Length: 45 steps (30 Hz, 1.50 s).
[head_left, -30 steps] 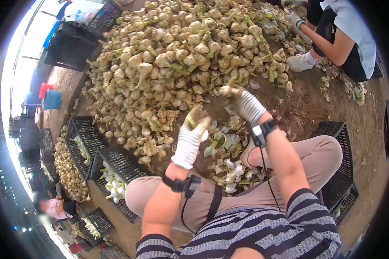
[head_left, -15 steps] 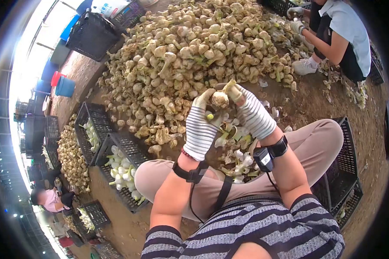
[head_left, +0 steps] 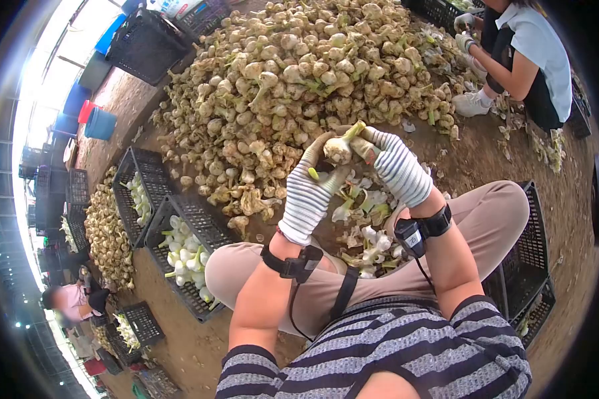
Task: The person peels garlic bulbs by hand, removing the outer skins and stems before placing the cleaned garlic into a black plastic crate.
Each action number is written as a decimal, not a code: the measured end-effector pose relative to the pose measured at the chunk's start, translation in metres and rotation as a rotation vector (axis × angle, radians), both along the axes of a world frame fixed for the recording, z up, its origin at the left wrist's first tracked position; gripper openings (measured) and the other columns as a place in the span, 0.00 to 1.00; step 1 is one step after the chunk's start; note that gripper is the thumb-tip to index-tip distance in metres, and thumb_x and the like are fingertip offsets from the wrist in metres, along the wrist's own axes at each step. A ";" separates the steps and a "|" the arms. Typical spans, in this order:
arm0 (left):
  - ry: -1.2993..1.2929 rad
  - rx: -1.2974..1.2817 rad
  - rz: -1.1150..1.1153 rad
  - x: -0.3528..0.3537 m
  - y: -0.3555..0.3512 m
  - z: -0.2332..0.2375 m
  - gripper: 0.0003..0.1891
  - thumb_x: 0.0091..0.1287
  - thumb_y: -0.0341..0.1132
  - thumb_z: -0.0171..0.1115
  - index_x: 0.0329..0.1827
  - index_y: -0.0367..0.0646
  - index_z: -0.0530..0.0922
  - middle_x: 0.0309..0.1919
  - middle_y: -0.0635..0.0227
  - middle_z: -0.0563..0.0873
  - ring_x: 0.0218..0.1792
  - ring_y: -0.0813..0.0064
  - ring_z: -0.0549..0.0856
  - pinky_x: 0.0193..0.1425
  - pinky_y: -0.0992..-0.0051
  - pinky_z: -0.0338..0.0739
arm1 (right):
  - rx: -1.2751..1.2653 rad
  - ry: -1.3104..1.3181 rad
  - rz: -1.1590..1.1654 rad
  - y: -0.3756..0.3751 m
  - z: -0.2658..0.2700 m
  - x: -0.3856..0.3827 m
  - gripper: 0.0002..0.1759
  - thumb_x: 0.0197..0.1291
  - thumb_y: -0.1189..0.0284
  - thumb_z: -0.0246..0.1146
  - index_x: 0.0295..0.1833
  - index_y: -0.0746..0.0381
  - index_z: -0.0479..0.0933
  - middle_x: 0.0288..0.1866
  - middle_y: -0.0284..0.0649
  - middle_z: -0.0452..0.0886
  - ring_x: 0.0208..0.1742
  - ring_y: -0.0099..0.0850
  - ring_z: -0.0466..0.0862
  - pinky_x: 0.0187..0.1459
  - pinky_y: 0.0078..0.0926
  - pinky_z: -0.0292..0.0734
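Observation:
Both my hands wear striped white work gloves and meet around a garlic bulb point(head_left: 337, 151) with a short green stem pointing up and right. My left hand point(head_left: 311, 191) grips the bulb from the left, fingers curled about it. At the bulb's right side, my right hand point(head_left: 398, 166) has thumb and fingers closed at the stem and the outer skin. A small yellow-green piece point(head_left: 313, 173) shows by my left thumb. Beyond my hands rises a big heap of unpeeled garlic point(head_left: 299, 73). Peeled skins point(head_left: 373, 246) lie on the ground between my legs.
Black crates with peeled white garlic point(head_left: 188, 256) stand at my left, and another black crate point(head_left: 529, 253) at my right. A co-worker point(head_left: 529, 63) in gloves squats at the far right. Blue bucket point(head_left: 100, 124) and red bucket point(head_left: 87, 111) stand back left. Another person point(head_left: 73, 302) sits lower left.
The bulb's skin has been drawn back somewhat, baring paler surface and a greener stem. My right hand has shifted slightly right and down, while my left stays round the bulb.

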<state>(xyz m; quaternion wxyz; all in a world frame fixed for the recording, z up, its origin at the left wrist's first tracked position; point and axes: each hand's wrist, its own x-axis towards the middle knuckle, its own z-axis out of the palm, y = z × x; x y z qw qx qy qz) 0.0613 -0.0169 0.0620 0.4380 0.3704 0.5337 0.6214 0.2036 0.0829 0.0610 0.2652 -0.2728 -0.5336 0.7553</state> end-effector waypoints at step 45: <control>-0.932 0.085 0.323 -0.057 -0.034 0.048 0.20 0.65 0.33 0.66 0.58 0.38 0.73 0.52 0.53 0.80 0.52 0.65 0.81 0.54 0.75 0.85 | 0.436 -0.532 0.188 0.018 -0.012 0.060 0.17 0.68 0.71 0.58 0.59 0.63 0.77 0.43 0.40 0.85 0.40 0.27 0.81 0.46 0.26 0.77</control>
